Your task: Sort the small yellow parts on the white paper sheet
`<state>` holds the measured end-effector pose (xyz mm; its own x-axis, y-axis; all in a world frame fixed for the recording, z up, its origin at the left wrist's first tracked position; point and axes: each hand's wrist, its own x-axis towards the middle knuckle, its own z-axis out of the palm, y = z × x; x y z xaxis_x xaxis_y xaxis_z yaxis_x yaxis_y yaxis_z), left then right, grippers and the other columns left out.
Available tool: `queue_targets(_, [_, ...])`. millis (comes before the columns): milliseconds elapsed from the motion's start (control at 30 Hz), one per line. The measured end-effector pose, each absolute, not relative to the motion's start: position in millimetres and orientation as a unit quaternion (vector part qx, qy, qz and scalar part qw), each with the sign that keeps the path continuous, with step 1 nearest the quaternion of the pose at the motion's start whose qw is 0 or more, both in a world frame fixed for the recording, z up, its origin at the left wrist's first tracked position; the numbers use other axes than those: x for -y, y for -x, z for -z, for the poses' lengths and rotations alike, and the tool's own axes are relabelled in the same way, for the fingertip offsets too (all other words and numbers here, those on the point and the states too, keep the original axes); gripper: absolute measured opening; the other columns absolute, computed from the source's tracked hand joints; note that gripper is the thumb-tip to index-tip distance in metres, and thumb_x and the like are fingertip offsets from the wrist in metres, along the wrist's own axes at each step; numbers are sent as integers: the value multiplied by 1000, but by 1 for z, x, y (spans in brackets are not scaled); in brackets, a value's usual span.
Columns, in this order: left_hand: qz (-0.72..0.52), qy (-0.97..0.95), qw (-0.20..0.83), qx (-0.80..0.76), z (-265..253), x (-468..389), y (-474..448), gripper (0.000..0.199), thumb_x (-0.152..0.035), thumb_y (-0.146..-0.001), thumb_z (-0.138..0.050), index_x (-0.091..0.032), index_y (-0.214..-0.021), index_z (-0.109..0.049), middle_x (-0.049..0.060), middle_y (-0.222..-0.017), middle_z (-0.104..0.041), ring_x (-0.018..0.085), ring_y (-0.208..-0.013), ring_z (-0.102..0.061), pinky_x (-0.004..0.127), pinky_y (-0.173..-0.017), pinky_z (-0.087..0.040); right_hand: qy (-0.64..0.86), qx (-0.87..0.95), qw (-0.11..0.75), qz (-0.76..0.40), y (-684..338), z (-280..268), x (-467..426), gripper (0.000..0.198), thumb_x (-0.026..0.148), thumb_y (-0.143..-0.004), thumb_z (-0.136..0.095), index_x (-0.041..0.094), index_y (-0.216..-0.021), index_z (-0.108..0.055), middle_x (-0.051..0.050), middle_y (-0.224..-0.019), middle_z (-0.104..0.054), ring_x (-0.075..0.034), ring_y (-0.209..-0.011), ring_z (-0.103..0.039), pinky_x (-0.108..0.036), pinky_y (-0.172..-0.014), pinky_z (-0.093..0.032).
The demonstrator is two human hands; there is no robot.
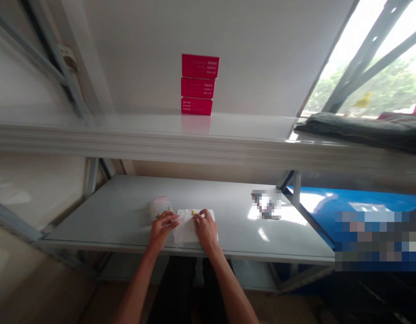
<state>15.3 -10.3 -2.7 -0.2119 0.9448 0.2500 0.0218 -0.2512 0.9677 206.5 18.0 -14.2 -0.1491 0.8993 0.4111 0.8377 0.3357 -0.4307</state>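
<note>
A white sheet of paper [185,235] lies near the front edge of the grey shelf. My left hand [163,225] is at its left side, thumb and fingers closed in a pinch at a pale, see-through edge, too blurred to name. Over the right part of the sheet is my right hand [206,228], its fingertips drawn together beside a small yellow piece [193,213]. Whether those fingertips grip anything is hidden. Behind my left hand, a pile of clear zip bags [160,204] with small yellow pieces rests on the shelf.
Three red boxes [197,87] are stacked on the upper shelf [143,123]. The lower grey shelf [103,216] carries a blurred-out item [266,204] at right. Dark cloth [359,130] lies at upper right. Metal posts frame both sides, with a blue surface [315,195] beyond.
</note>
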Motion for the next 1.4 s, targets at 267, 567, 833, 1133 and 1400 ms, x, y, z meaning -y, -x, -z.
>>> queue_targets(267, [-567,-490,389,-535,5,10,-17,57,-41,-67,-83,-19,-118,-73,7,-95,-79,28,-96,-72,40,-95,-53,516,753,395,-105,-208,6,-15,23,21,-100,-50,24,-99,-73,-6,-106,-67,-18,-84,-64,-27,-75,-48])
queue_targets(567, [-494,-582,363,-533,-8,11,-25,46,-37,-65,-85,-23,-108,-78,9,-113,-76,34,-109,-69,46,-105,-49,388,796,422,-192,-212,-2,-7,16,25,-97,-58,23,-94,-74,-3,-96,-69,-14,-86,-64,-23,-78,-45])
queue_targets(833, [-477,-617,366,-508,-2,9,-23,43,-38,-69,-84,-25,-109,-77,8,-123,-71,34,-118,-65,48,-109,-45,378,798,408,-233,-214,-3,-8,21,30,-99,-56,26,-97,-77,-3,-102,-71,-15,-88,-65,-23,-80,-46])
queue_targets(1133, [-581,-479,434,-495,11,7,-17,81,-51,-70,-82,-16,-138,-57,17,-125,-69,30,-110,-69,42,-98,-54,562,732,371,-107,-212,8,-13,22,20,-94,-57,26,-103,-77,-7,-104,-67,-20,-95,-62,-27,-79,-47])
queue_targets(1400, [-581,-490,388,-522,15,4,-18,73,-46,-65,-84,-17,-128,-63,8,-104,-74,22,-88,-73,33,-81,-59,530,754,373,-109,-210,9,-17,21,13,-94,-56,22,-91,-74,-8,-93,-68,-22,-96,-60,-30,-81,-46])
